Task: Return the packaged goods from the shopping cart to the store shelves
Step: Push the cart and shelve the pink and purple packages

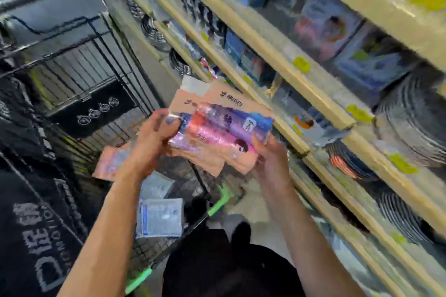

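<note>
**Both Hands on a Stack of Packets Above the Cart**

Here, the person holds a small stack of flat packets (217, 125) in front of the body, just over the near corner of the cart (79, 84). The left hand (154, 137) grips the stack's 9 o'clock edge, fingers curled around it with the thumb on top. The right hand (270, 157) holds the 4 o'clock corner, fingers wrapped under and the thumb pressed on the glossy front. The top packet is pink and purple with a peach card backing; further peach cards fan out beneath it. Heavy motion blur makes the print unreadable and the count of packets uncertain.

The cart, a black wire basket with green trim, sits at 9 o'clock from the hands. In it lie another pink packet (111, 164), at 8 o'clock from the left hand, and two pale blue-grey packs (159, 217) at 6 o'clock, beside the left forearm. A black box (94, 108) with white symbols stands farther in, at 10 o'clock.

The shelves (301, 94) run diagonally from 12 to 4 o'clock, wood-edged with yellow-green tags (301, 64), and are stocked with blurred boxes and coiled items. The stack is near the shelf edge but not touching it.
</note>
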Tool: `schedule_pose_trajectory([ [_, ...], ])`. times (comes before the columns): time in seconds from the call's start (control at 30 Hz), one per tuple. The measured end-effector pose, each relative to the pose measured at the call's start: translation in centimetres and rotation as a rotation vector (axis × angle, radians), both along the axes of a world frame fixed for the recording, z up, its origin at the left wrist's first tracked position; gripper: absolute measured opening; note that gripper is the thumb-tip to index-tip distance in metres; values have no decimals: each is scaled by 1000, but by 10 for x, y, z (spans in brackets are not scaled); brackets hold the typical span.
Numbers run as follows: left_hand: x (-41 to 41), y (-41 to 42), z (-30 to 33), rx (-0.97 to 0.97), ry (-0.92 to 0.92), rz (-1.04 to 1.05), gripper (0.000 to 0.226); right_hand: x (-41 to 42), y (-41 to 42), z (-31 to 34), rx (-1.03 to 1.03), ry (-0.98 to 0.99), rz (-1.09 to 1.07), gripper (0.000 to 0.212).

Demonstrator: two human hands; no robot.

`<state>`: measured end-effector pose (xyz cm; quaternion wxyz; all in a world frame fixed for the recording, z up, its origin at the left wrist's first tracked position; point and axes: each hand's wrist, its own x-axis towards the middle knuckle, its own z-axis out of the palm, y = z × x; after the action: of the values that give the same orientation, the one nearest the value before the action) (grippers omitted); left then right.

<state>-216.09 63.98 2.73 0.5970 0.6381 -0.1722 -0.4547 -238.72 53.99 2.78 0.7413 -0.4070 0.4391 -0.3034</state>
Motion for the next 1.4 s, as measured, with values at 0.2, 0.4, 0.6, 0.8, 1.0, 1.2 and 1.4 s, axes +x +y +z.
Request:
schedule_pose_trajectory([
  [0.2,-68,-84,16,-64,-10,-283,32,-73,-23,21,-67,76,-171,47],
  [0.4,-95,-147,39,-73,-40,-500,26,-99,-43,50,-169,145,-370,37],
  [0.6,-63,-233,83,-111,-431,-936,29,-85,-83,69,-245,186,-504,11],
  [0.8,-39,-323,97,-156,-434,-956,31,-42,-108,65,-263,124,-665,24],
  [1.0,-33,-390,85,-95,-283,-711,14,-36,-108,53,-216,-1,-769,30],
  [1.2,-31,-417,59,81,-588,-625,28,-31,-106,48,-206,21,-861,30],
  [1.4,-17,-399,49,-48,-826,-442,14,-19,-133,52,-257,150,-804,30],
])
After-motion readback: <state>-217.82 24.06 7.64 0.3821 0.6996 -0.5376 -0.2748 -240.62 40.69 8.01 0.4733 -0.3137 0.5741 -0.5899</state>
